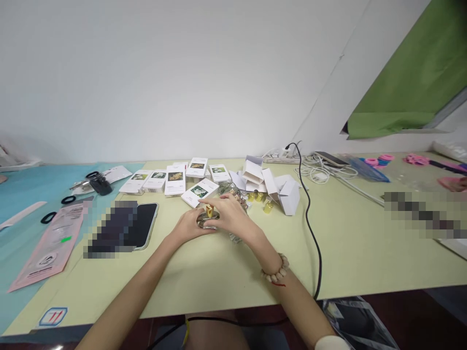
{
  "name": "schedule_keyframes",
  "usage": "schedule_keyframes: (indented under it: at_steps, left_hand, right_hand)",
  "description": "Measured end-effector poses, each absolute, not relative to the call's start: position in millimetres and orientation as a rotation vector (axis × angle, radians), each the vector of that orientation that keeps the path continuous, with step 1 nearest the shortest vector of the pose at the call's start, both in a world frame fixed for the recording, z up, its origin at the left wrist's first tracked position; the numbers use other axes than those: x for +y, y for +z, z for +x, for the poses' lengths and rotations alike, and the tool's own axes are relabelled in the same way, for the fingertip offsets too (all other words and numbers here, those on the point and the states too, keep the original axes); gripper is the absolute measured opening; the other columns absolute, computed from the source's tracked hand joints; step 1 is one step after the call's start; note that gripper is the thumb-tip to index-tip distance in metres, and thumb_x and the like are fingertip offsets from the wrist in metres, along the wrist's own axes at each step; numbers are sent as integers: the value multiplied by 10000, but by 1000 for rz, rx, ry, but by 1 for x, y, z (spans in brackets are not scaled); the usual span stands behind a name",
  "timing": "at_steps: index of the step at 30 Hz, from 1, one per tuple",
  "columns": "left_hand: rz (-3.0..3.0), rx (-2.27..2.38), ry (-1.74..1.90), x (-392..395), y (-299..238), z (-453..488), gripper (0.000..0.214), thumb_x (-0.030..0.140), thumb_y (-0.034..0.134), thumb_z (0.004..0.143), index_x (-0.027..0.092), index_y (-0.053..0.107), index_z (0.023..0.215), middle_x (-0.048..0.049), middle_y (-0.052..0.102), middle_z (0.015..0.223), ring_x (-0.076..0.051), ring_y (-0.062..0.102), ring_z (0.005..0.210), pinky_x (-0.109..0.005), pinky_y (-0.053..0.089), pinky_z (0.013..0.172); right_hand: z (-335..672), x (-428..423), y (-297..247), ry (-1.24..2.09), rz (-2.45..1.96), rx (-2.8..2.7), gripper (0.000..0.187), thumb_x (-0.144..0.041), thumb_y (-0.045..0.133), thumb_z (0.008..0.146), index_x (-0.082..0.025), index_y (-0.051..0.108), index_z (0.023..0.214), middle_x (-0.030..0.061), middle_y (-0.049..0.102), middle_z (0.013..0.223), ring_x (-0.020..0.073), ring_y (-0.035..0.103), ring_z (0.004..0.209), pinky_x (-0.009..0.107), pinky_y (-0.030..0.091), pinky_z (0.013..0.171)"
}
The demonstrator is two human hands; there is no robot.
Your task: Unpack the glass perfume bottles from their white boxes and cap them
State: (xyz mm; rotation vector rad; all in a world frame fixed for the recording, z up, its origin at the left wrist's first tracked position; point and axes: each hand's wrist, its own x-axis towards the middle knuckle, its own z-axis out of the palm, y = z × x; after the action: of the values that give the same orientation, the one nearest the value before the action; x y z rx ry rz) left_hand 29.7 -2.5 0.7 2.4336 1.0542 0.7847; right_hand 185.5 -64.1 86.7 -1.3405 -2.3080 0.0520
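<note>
Both my hands meet over a small clear glass bottle with a gold cap (208,217) on the pale green table (365,253). My left hand (188,226) wraps round the bottle's left side. My right hand (229,215) is curled over its top and right, fingers at the gold cap. Just beyond lie several small white boxes with flower pictures (175,180), and opened white cartons (280,187) sit to the right. Little gold-capped bottles (260,198) stand between them.
A dark phone (143,224) lies left of my hands. A pink packet (51,245), black rings (48,217) and a black jar (99,184) rest on the blue cloth. A black cable (313,233) crosses the table to a power strip (280,158). Pink hair ties (381,159) lie far right.
</note>
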Motion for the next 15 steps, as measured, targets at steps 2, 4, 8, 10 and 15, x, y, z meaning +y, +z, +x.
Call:
schedule_keyframes:
  at_steps: [2,4,8,10,15]
  left_hand:
    - [2438,1066,790,-3,0,27,490,579,614,609,177,534,876,-30,585,810,-172,529,725,-253,376,609]
    - [2436,1000,775,-2,0,23,502,567,647,577,170,549,869,-24,575,788,-159,511,703,-246,361,596]
    - [2345,884,702,5,9,2,486,511,720,497,154,577,796,24,496,629,-102,424,559,-217,291,508]
    - [2298,842,772,7,18,-10,450,460,737,489,155,599,790,28,483,619,-96,414,558,-214,299,516]
    - [2115,855,1294,4,31,-21,332,474,540,714,156,597,794,-22,537,716,-129,471,656,-240,366,597]
  right_hand:
    - [179,-63,86,86,-1357,-2376,518,-185,667,663,-190,506,1155,67,604,1038,203,541,942,306,354,808]
    - [173,-61,84,109,-1417,-2430,526,-98,636,644,-184,491,1142,74,598,1025,203,550,920,262,371,700]
    - [166,-60,81,108,-1523,-2495,561,-167,667,623,-157,455,1142,75,605,876,213,565,808,238,333,579]
    - [164,-64,77,121,-1484,-2498,598,-199,662,631,-160,420,1176,51,596,811,195,562,744,229,313,548]
    - [158,-95,63,264,-1292,-2379,588,-210,596,707,-239,349,1240,-15,588,790,139,548,689,210,334,576]
